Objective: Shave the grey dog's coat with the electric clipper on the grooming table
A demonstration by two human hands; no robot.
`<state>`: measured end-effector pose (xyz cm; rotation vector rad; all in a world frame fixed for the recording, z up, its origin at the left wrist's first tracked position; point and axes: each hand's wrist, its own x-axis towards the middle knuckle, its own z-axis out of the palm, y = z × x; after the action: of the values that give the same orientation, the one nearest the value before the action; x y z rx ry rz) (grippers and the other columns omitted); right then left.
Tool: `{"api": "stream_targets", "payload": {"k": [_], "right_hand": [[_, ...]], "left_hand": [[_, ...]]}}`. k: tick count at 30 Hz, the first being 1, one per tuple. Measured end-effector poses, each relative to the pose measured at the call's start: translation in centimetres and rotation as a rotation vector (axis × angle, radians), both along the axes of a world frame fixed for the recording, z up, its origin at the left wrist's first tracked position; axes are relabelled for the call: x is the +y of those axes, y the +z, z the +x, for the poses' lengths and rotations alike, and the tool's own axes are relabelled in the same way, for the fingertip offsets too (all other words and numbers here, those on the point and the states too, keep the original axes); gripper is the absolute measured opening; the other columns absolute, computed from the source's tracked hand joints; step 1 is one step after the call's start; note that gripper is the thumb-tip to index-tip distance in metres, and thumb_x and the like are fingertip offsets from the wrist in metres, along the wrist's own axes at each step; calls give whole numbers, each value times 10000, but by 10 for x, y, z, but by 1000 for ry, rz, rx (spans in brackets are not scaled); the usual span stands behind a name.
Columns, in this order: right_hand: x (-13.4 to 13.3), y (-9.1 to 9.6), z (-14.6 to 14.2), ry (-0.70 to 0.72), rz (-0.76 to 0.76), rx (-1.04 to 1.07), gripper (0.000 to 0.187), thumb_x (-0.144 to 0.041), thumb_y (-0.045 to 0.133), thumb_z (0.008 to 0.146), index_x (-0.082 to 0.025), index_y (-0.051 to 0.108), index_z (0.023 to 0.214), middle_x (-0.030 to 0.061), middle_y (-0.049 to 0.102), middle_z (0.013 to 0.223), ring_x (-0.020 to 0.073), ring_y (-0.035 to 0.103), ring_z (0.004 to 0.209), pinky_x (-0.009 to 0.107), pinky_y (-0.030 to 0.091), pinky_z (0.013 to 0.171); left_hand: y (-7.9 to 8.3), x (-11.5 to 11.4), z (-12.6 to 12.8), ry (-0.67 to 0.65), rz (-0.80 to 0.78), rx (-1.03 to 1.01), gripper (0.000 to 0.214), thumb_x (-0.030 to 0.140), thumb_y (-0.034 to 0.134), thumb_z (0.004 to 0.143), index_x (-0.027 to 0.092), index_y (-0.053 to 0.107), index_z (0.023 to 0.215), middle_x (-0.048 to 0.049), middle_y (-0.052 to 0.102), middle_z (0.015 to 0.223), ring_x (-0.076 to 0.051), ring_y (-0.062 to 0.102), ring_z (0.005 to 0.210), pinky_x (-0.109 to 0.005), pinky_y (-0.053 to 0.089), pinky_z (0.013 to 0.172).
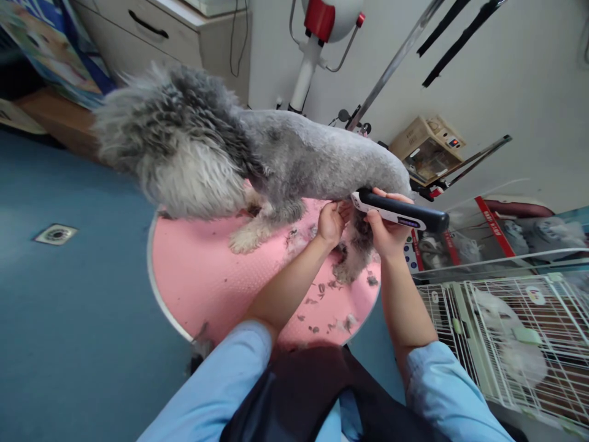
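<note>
A grey dog (285, 153) stands on a round pink grooming table (207, 282), its shaggy head to the left and its clipped rump to the right. My right hand (389, 230) is closed around a black and white hair clipper (400, 212), whose blade end touches the dog's rear under the belly. My left hand (330, 222) is closed on fur or skin at the dog's hind leg, just left of the clipper. Clumps of cut hair (322, 301) lie on the pink mat.
A white wire cage (519, 337) stands at the right. A grooming arm pole (396, 61) and a red and white dryer stand (308, 55) rise behind the table. Blue floor with a drain (56, 234) lies to the left. A cabinet (151, 31) stands at the back.
</note>
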<state>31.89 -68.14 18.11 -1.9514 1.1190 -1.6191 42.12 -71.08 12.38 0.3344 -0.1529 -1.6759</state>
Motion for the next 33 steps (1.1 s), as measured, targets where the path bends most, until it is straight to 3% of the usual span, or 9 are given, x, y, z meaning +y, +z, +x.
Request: {"api": "stream_targets", "payload": {"k": [3, 7, 10, 14, 21, 26, 33], "right_hand": [[1, -1, 4, 15, 53, -29, 576, -464, 835, 742, -261, 537, 1192, 72, 664, 1253, 237, 692, 1112, 417, 641, 870], [4, 0, 9, 40, 193, -151, 607, -470, 853, 715, -268, 550, 1201, 59, 725, 1194, 174, 739, 834, 300, 646, 643], [6, 1, 7, 76, 281, -271, 642, -531, 845, 705, -253, 569, 1214, 80, 753, 1154, 151, 714, 654, 267, 600, 504], [10, 3, -1, 128, 331, -376, 636, -581, 848, 678, -266, 599, 1171, 47, 777, 1063, 101, 637, 496, 235, 555, 444], [25, 8, -13, 103, 379, -504, 498, -590, 853, 671, -244, 640, 960, -7, 767, 884, 57, 580, 458, 174, 541, 439], [34, 5, -25, 108, 376, -574, 468, -568, 847, 695, -236, 672, 974, 14, 772, 957, 48, 573, 475, 173, 541, 452], [55, -16, -51, 81, 394, -651, 424, -553, 842, 703, -240, 711, 957, 31, 784, 1036, 38, 539, 447, 182, 524, 448]], "left_hand": [[3, 1, 1, 4, 8, -10, 217, 322, 427, 857, 204, 548, 720, -48, 631, 729, -177, 655, 772, -306, 504, 757], [6, 2, 1, 13, 34, 31, 265, 268, 391, 871, 190, 583, 706, -41, 644, 691, -162, 629, 697, -281, 486, 662], [7, 2, -1, 50, 83, 38, 229, 270, 471, 854, 178, 579, 674, -12, 625, 632, -132, 577, 602, -251, 434, 584], [7, 3, -6, 104, 38, -44, 152, 241, 634, 774, 166, 595, 648, 25, 615, 606, -98, 565, 584, -226, 427, 599], [-6, -1, -10, 140, -36, -183, 363, 401, 856, 652, 170, 577, 628, 48, 558, 562, -79, 531, 528, -217, 421, 559], [-16, -3, -9, 140, -32, -231, 355, 435, 838, 701, 180, 592, 694, 44, 570, 597, -64, 510, 506, -182, 345, 485], [-9, 0, -3, 131, 4, -248, 321, 396, 796, 720, 188, 556, 678, 31, 588, 634, -74, 520, 550, -185, 335, 500]]}}
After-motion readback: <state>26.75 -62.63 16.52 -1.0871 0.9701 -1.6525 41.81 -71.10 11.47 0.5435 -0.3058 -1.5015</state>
